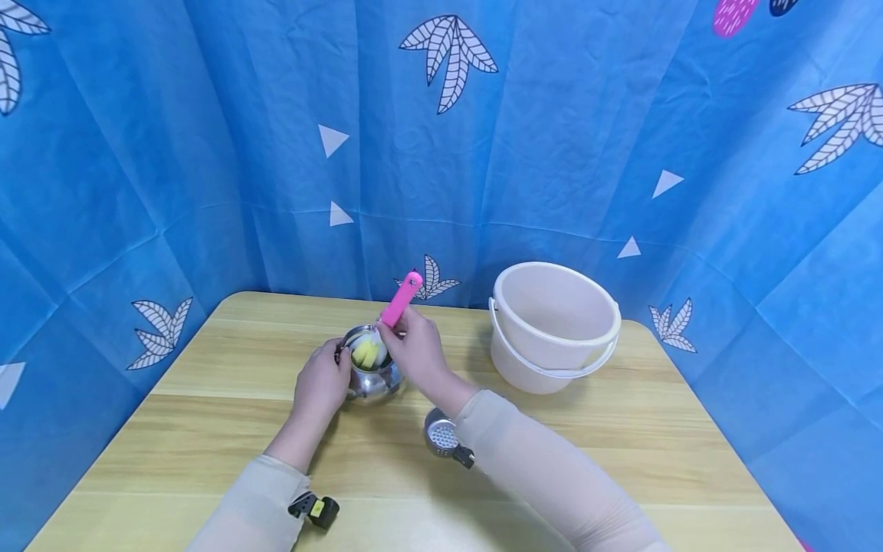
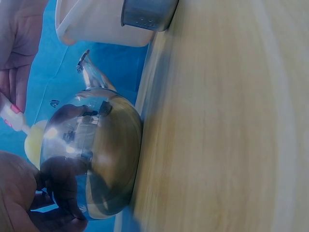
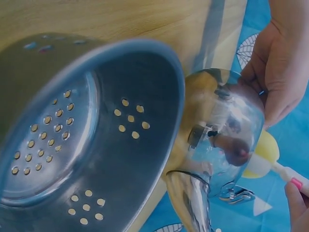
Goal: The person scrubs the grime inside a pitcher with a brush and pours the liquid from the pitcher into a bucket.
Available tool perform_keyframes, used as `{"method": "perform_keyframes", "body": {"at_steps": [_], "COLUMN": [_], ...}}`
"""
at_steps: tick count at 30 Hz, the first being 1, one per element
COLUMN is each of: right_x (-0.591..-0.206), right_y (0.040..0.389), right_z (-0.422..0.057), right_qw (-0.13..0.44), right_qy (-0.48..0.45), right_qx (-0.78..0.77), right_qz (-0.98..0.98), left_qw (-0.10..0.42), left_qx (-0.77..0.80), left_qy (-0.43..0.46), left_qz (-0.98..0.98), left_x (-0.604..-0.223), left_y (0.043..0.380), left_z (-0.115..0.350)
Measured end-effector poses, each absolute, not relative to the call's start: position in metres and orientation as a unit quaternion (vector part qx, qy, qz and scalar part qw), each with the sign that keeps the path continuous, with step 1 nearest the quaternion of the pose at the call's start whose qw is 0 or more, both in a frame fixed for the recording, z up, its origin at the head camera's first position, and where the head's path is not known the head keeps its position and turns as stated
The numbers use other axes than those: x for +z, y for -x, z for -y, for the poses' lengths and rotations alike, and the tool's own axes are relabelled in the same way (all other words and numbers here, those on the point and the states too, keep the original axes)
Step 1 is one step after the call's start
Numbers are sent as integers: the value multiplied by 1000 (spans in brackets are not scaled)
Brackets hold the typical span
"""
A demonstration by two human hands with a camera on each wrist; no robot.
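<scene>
A shiny metal teapot point(image 1: 372, 389) stands on the table, its opening facing up and its spout point(image 2: 94, 75) visible in the left wrist view. My left hand point(image 1: 321, 377) grips the teapot at its left side near the rim; part of its hold is hidden. With my right hand point(image 1: 421, 351) I pinch a sponge brush low on its pink handle point(image 1: 402, 300). The brush's yellow and white sponge head point(image 1: 369, 353) sits in the teapot's mouth, and its yellow side also shows in the right wrist view. Beside my right forearm lies a perforated metal strainer point(image 1: 441, 434).
A white bucket point(image 1: 552, 368) with its handle hanging down stands at the back right of the wooden table point(image 1: 172, 452). A blue patterned curtain point(image 1: 428, 153) hangs behind and along both sides.
</scene>
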State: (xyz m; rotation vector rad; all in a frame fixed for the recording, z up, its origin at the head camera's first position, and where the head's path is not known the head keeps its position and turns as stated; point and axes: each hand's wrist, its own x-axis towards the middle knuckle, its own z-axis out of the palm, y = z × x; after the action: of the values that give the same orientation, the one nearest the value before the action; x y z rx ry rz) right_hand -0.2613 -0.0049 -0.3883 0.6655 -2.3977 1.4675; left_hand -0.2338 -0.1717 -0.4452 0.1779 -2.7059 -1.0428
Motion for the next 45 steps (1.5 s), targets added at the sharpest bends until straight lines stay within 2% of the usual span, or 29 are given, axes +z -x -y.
{"method": "perform_keyframes", "body": {"at_steps": [18, 26, 45], "right_x": [-388, -388, -376], "right_y": [255, 254, 254], "right_z": [4, 4, 5], "right_qw": [143, 181, 193], "right_qy": [-252, -300, -357], "right_qx": [457, 372, 311], "right_qz": [841, 859, 859], "left_qw": [124, 121, 131], "left_qx": [-357, -357, -354], "left_qy": [-63, -64, -54], "left_qz": [924, 924, 924], "left_x": [-445, -445, -447], "left_y": [234, 233, 234], "left_z": [170, 170, 172]}}
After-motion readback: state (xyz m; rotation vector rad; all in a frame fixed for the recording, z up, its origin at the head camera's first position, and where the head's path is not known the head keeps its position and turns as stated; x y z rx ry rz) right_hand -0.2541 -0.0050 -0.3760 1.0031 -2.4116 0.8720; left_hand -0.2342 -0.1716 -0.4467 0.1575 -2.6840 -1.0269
